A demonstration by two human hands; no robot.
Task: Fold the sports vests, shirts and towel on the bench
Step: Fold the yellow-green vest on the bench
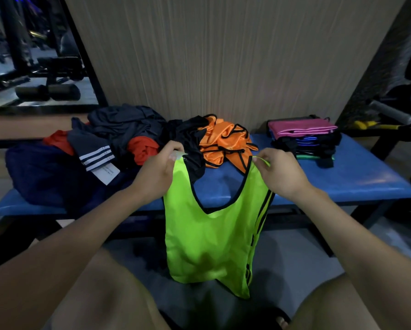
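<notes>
Left hand [160,167]: one shoulder strap is pinched between curled fingers.
Green vest [209,236]: it is held up by both straps and hangs below the fingers, in front of the blue bench [357,177].
Right hand [279,172]: the other strap is pinched.
Feel: the vest looks thin, soft, light and slippery.
Best hold: it should be held by the straps.
Folded pile [304,139]: it sits past the right fingers.

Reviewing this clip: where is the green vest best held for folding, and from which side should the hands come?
By its two shoulder straps, from above, one per hand, as now: the left hand and right hand pinch the strap tops, so the green vest hangs flat and open in front of the bench, probably ready to lay down.
</notes>
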